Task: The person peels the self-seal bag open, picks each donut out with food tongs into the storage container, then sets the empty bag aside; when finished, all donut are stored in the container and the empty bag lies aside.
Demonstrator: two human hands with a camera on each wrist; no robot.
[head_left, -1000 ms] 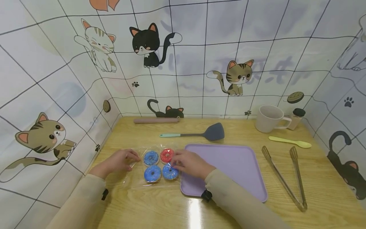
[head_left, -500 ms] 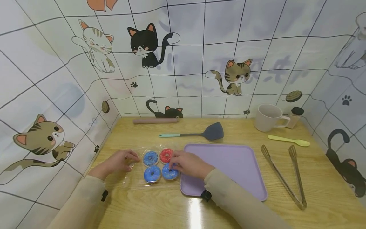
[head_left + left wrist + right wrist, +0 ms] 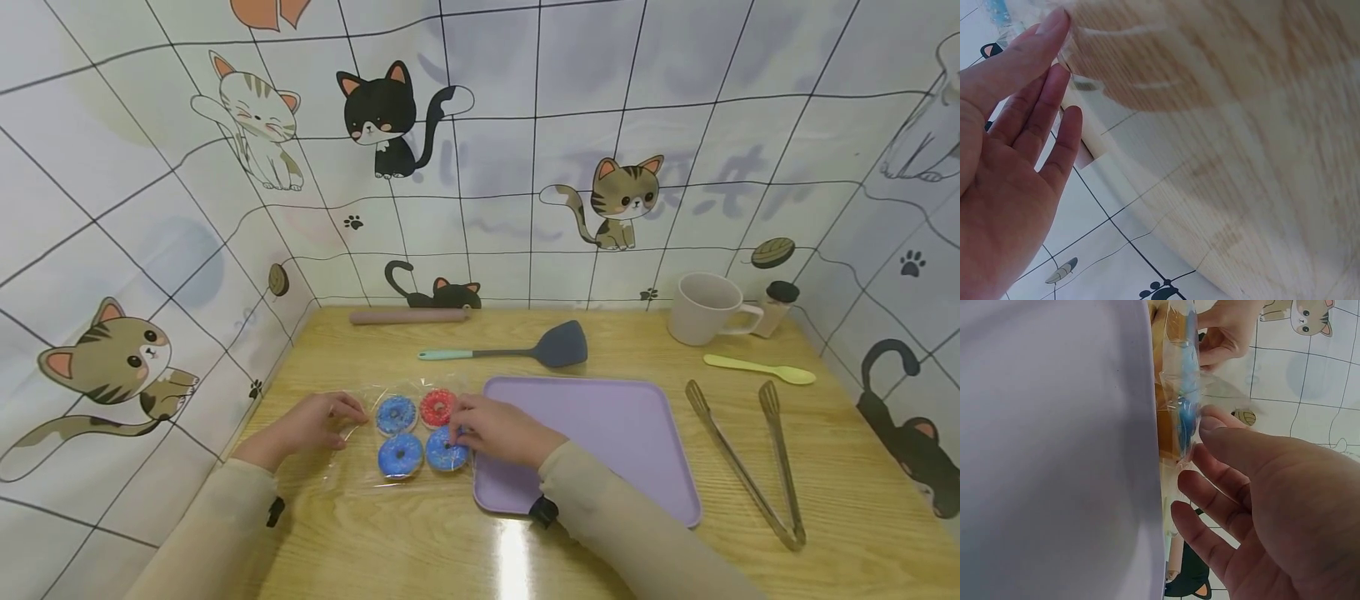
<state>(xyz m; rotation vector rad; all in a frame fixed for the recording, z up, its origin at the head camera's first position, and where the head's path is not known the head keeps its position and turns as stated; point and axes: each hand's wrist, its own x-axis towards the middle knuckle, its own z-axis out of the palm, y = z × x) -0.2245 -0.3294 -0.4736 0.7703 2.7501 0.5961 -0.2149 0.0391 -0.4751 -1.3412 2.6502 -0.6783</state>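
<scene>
A clear plastic bag [image 3: 348, 477] lies on the table, holding one red donut [image 3: 429, 410] and three blue donuts [image 3: 387, 462] with sprinkles. At the bag's left edge, my left hand [image 3: 309, 427] pinches the film between thumb and forefinger; its other fingers spread loosely in the left wrist view. From the right, my right hand [image 3: 501, 429] reaches over the donuts, its thumb and forefinger pinching the film above the right pair. In the right wrist view, that thumb [image 3: 1229, 434] is close to a blue donut [image 3: 1187, 422], with the remaining fingers bent loosely.
A purple tray [image 3: 600, 433] sits right of the bag, partly under my right forearm. Metal tongs [image 3: 738, 467] lie beyond it. Behind are a spatula [image 3: 558, 346], a rolling pin [image 3: 408, 317], a mug [image 3: 697, 312], a shaker [image 3: 776, 308] and a yellow spoon [image 3: 757, 368].
The right fingertips shift slightly over the lower right donut. The left hand, the bag and the donuts stay in place.
</scene>
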